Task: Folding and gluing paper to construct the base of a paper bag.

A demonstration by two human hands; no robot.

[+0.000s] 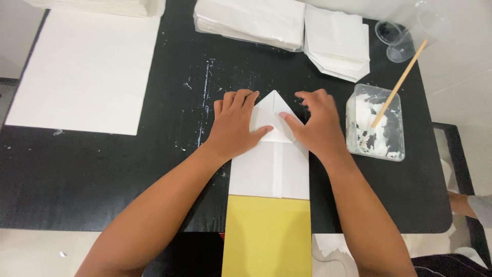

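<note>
While both hands press flat, open-palmed, gripping nothing: left hand (233, 125) and right hand (318, 123) pinning the white paper sheet (269, 164) directly beneath, pointed tip between the thumbs. Best creased firmly, edges aligned. Thin, matte, crisp; yellow card (266, 236) nearer the wrists; glue tub (376, 123) beside the right grip.

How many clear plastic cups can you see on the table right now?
2. Both clear plastic cups sit at the table's far right corner: one further back, one nearer, beside the glue tub. They overlap, so more could be nested unseen.
</note>
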